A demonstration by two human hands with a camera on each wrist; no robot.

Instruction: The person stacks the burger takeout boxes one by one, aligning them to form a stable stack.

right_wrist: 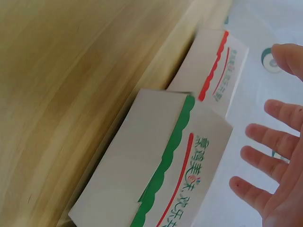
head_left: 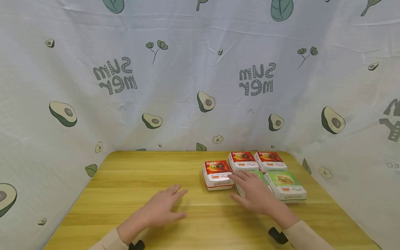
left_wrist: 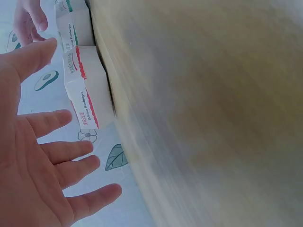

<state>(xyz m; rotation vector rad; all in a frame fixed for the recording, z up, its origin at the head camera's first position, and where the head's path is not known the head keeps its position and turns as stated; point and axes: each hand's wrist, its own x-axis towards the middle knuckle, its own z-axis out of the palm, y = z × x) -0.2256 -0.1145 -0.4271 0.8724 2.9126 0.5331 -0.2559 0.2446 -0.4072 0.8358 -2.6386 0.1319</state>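
Several cardboard burger boxes stand on the wooden table. A red-topped burger box [head_left: 217,173] is at the left of the group, slightly apart from the rest. My right hand [head_left: 253,192] hovers above a green-topped burger box [right_wrist: 165,156], fingers spread, and partly hides it in the head view. My left hand [head_left: 159,207] is over the table to the left, fingers extended, holding nothing. In the left wrist view its palm [left_wrist: 28,156] faces the side of the red-striped box [left_wrist: 90,94], with a gap between them.
Behind are two more red-topped boxes, one at the back middle [head_left: 243,161] and one at the back right [head_left: 270,161]. Another green-topped box [head_left: 285,185] sits at the right. A white curtain [head_left: 187,69] with avocado prints encloses the wooden table [head_left: 140,173].
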